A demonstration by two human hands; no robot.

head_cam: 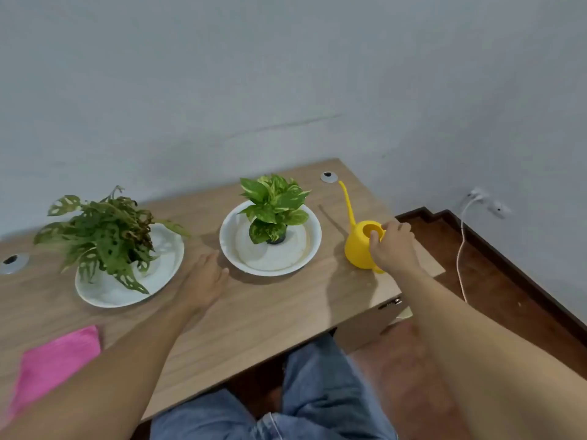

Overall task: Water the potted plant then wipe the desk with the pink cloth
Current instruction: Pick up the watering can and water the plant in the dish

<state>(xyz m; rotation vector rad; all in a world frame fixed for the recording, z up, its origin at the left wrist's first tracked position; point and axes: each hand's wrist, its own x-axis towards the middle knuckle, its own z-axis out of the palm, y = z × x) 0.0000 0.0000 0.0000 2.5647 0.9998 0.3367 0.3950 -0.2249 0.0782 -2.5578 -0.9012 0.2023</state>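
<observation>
A yellow watering can (358,246) with a long thin spout stands on the wooden desk (270,312) near its right edge. My right hand (394,246) is curled around the can's handle side. A small potted plant (274,208) with green and yellow leaves sits in a white dish (313,246) at the desk's middle. My left hand (206,277) rests flat on the desk, fingers apart, just left of that dish. A pink cloth (54,363) lies at the desk's near left, partly under my left forearm.
A second plant (104,236) with holed leaves stands on a white plate (165,268) to the left. Grey cable grommets (328,177) (14,262) sit at the back right and far left. A white cable (460,249) hangs from a wall socket over the floor on the right.
</observation>
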